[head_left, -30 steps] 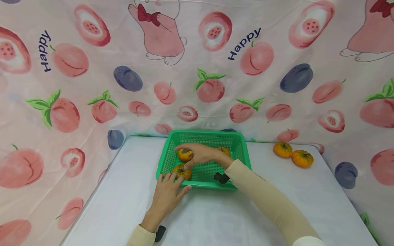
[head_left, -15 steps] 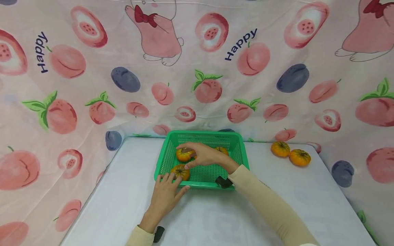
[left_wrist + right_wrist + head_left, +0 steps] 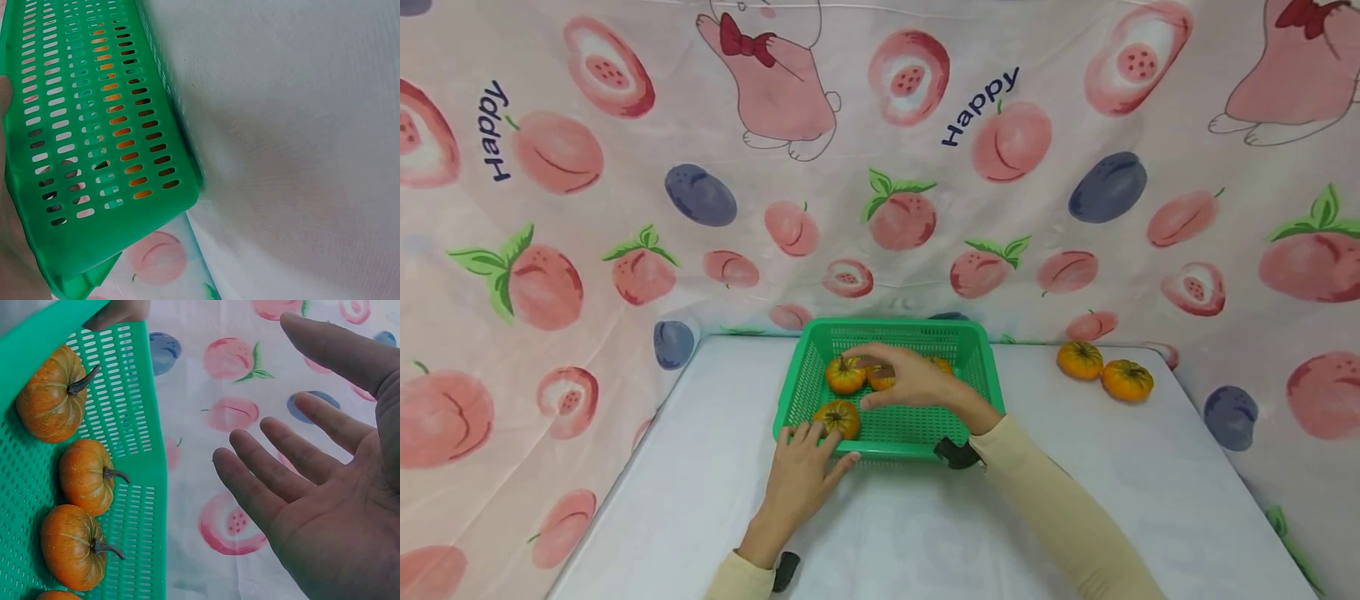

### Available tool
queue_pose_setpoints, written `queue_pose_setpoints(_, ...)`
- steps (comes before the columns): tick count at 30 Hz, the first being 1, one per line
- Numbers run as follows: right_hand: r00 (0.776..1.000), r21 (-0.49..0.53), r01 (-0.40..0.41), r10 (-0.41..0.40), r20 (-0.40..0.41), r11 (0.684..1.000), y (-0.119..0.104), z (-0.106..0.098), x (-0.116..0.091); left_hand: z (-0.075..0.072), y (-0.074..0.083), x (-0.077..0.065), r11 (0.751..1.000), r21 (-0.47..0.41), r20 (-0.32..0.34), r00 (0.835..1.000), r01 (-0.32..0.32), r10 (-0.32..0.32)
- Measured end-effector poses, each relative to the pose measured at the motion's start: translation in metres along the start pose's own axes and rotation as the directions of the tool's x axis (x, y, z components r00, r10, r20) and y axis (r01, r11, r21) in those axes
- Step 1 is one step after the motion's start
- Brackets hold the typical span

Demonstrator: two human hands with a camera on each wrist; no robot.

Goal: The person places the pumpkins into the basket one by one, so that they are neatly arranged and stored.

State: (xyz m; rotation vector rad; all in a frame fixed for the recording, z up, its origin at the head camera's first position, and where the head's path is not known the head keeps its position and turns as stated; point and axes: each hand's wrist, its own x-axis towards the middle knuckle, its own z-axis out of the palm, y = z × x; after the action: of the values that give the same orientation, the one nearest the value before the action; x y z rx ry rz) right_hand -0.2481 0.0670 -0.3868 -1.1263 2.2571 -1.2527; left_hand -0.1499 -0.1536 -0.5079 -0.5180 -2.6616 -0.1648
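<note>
Overall, from my remote post I see fruit-printed fabric (image 3: pixel 842 308) enclosing the far, left and right sides, behind a plain white table (image 3: pixel 700 500). Centred far on it sits a green slotted basket (image 3: pixel 895 451). The left hand (image 3: pixel 805 475), fingers relaxed, rests on its near left rim; the right hand (image 3: pixel 913 379) hovers over it, fingers extended and apart, holding nothing. Four mini pumpkins (image 3: pixel 846 376) show inside; two loose pumpkins (image 3: pixel 1127 380) sit far right. I'd judge that heavy rim pressure could slide the basket, or a low sweep catch a stem (image 3: pixel 81 384).
</note>
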Motion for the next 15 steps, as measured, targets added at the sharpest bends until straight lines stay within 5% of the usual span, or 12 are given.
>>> queue_pose_setpoints(15,0.994,-0.038,0.005,-0.009,-0.106,0.999,0.006,-0.003,-0.023,0.000,0.000,0.000,1.000,-0.008,-0.011,1.000,-0.002,0.002)
